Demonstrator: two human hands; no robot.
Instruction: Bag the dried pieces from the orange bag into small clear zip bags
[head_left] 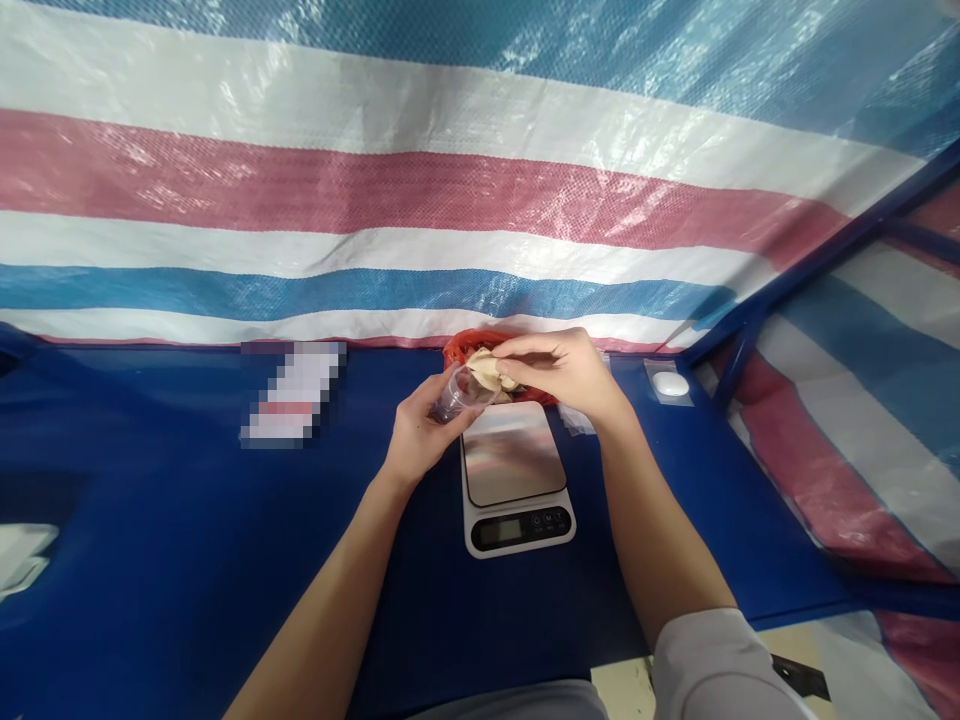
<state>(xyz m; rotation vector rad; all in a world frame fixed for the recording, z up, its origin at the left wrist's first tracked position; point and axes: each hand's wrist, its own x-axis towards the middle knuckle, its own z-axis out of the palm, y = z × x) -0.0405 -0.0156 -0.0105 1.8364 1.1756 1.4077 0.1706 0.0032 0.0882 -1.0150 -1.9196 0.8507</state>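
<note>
My left hand is closed around a clear plastic cup, tilted with its mouth toward the right. Between the fingers of my right hand are pale, cream-coloured dried slices, right at the cup's mouth. Their exact kind is hard to make out. Behind both hands lies an open red plastic bag, whose contents are mostly hidden. A white kitchen scale with a shiny metal plate sits just below the cup; nothing rests on its plate.
On the blue table a blurred-out paper packet lies left. A small clear bag is partly behind my right wrist. Farther right is a white oval object on clear plastic. Striped tarpaulin and a blue frame bar enclose the table.
</note>
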